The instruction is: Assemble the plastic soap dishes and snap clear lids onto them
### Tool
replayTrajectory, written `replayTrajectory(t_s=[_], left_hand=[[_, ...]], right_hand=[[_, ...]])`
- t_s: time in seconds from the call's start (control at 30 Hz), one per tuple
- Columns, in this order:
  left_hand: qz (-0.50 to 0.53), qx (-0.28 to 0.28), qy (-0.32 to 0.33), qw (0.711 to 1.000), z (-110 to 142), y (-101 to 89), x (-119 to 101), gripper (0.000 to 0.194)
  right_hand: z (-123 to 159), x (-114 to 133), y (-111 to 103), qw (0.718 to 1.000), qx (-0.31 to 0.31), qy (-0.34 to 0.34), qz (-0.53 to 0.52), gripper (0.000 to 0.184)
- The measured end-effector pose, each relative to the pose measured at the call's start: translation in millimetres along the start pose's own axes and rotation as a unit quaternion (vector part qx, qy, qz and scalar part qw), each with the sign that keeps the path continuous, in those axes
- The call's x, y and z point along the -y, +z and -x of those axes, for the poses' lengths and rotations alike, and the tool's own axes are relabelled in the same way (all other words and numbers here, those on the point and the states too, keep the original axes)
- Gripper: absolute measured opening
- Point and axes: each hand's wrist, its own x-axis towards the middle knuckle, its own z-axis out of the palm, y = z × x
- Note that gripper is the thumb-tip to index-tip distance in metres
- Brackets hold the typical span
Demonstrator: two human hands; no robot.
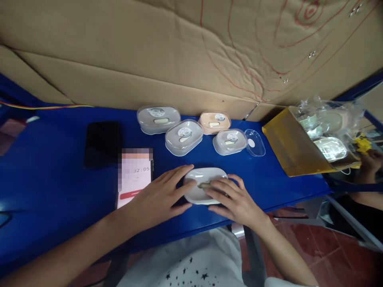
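A shallow oval white plastic dish [206, 174] lies on the blue table in front of me. My left hand [172, 189] rests against its left end, fingers spread over the rim and the inside. Over the right end, my right hand [231, 195] has curled fingers on the dish, its fingertips at a small beige piece [205, 185] in the middle. Part of that piece is hidden under the fingers. Behind the hands stand grey oval boxes with clear lids, among them one box [184, 137] with a round label, and a peach box [214, 122].
A loose clear lid [255, 142] lies right of the boxes. Farther right, an open cardboard box [289, 139] holds bagged plastic dishes. To the left are a phone [136, 175] showing a timer and a black device [101, 143]. A cardboard wall [119, 52] borders the table's back.
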Motion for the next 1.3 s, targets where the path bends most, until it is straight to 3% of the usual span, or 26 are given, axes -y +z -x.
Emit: replayTrajectory(t_s=[0.17, 0.33, 0.7, 0.77, 0.83, 0.97, 1.1, 1.2, 1.3], left_hand=[[0.01, -0.002, 0.007, 1.0, 0.4, 2.8, 0.1, 0.042], [0.012, 0.008, 0.003, 1.0, 0.3, 4.2, 1.9, 0.04], [0.012, 0.013, -0.002, 1.0, 0.8, 4.9, 2.4, 0.033], [0.015, 0.014, -0.007, 1.0, 1.4, 5.3, 2.6, 0.031], [0.019, 0.014, -0.01, 1.0, 1.4, 4.9, 2.6, 0.03], [0.018, 0.011, -0.008, 1.0, 0.7, 2.2, 2.2, 0.035], [0.023, 0.012, -0.014, 1.0, 1.4, -0.2, 2.4, 0.035], [0.036, 0.014, -0.025, 0.999, 2.6, 0.2, 3.2, 0.033], [0.05, 0.008, -0.036, 0.998, 3.6, 2.2, 3.7, 0.04]], right_hand=[[6.9, 5.6, 4.8, 0.998, -0.047, 0.0, 0.032, 0.036], [9.7, 6.4, 7.3, 0.999, -0.022, 0.021, 0.033, 0.044], [15.7, 6.4, 15.3, 0.998, -0.055, 0.004, 0.006, 0.046], [17.8, -1.6, 12.3, 0.998, -0.052, -0.007, -0.02, 0.048], [20.8, -21.0, 6.3, 0.996, -0.073, 0.033, -0.028, 0.043], [27.3, -86.3, -6.5, 0.95, -0.144, 0.275, 0.027, 0.034], [36.1, -133.5, -15.9, 0.925, -0.172, 0.339, 0.012, 0.023], [41.4, -125.6, -24.4, 0.896, -0.258, 0.361, -0.019, 0.024], [37.8, -86.7, -29.2, 0.848, -0.374, 0.365, -0.093, 0.029]])
